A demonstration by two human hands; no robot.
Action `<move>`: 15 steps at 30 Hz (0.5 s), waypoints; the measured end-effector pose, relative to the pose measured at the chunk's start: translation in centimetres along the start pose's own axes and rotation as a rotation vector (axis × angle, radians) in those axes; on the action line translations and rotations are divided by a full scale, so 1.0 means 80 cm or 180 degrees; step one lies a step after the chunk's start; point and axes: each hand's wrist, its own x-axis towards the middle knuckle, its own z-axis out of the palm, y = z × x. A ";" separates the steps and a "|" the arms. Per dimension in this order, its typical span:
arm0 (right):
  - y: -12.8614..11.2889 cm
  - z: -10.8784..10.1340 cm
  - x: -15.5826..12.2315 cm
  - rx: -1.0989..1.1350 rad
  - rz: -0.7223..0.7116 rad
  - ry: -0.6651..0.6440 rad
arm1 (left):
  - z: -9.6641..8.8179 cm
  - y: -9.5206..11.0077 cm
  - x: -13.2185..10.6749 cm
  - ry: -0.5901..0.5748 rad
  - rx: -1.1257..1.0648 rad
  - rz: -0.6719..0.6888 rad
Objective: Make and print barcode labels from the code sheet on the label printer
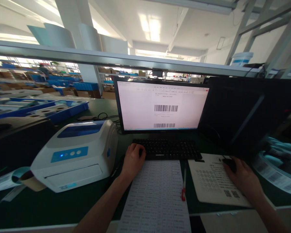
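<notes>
Already showing barcodes (166, 108) on the monitor (135, 106), without anything visibly leaving the printer (74, 153). Grasping the mouse (229, 164) with right hand (242, 176), resting left hand (134, 159) on the keyboard (169, 149), gripping nothing

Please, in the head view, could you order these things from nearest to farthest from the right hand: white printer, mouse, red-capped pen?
1. Mouse: under the right hand.
2. Red-capped pen: farther left, by the printed sheet's right edge.
3. White printer: farthest left.
</notes>
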 end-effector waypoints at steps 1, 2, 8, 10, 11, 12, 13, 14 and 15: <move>0.000 0.000 0.000 -0.0004 -0.0033 0.0006 | 0.000 0.000 0.000 0.0003 -0.0003 -0.0002; 0.001 0.000 0.000 0.0003 -0.0039 0.0001 | -0.001 0.001 0.000 0.0004 -0.0007 -0.0004; 0.003 0.002 0.000 -0.0008 0.0170 -0.0062 | -0.003 0.003 0.001 -0.0016 -0.0020 -0.0024; 0.002 0.002 0.000 -0.0029 0.0133 -0.0041 | -0.003 0.003 0.001 -0.0013 -0.0007 -0.0040; 0.002 0.002 0.000 -0.0040 0.0098 -0.0027 | -0.003 0.004 0.001 -0.0012 0.0002 -0.0043; 0.002 0.002 0.000 -0.0049 0.0056 -0.0016 | -0.003 0.004 0.001 -0.0005 0.0011 -0.0044; 0.003 0.002 0.000 -0.0055 0.0018 -0.0009 | -0.003 0.004 0.001 0.0003 0.0020 -0.0041; 0.003 0.002 0.000 -0.0053 -0.0005 -0.0011 | -0.003 0.004 0.001 0.0004 0.0031 -0.0037; 0.003 0.003 0.000 -0.0043 -0.0008 -0.0024 | -0.003 0.004 0.001 0.0004 0.0041 -0.0033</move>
